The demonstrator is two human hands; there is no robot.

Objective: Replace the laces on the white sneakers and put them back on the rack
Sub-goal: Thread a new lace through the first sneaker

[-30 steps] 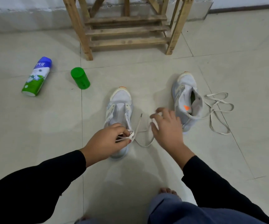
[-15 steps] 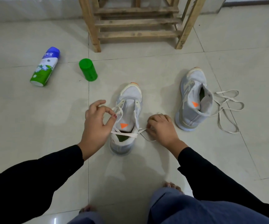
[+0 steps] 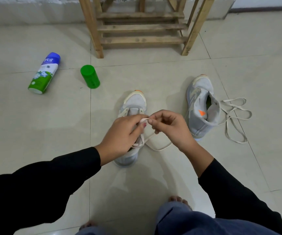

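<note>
A white sneaker (image 3: pixel 135 103) stands on the floor tiles in front of me, toe pointing away. Both hands meet above its tongue. My left hand (image 3: pixel 120 139) pinches a cream lace (image 3: pixel 159 147) over the eyelets, and my right hand (image 3: pixel 169 128) pinches the same lace at its fingertips, right against the left fingers. A loop of that lace trails on the floor to the right of the shoe. The second white sneaker (image 3: pixel 202 106) lies a little to the right, unlaced, with a loose lace (image 3: pixel 235 116) sprawled beside it.
A wooden rack (image 3: pixel 142 28) stands at the back against the wall. A blue and green spray can (image 3: pixel 43 73) lies at the left, with a green cap (image 3: pixel 90 77) near it. My bare feet (image 3: pixel 179 200) and blue trouser legs are at the bottom.
Both hands have risen and come together above the near sneaker's tongue. The right hand left the floor beside the shoe and now pinches the lace next to the left fingers.
</note>
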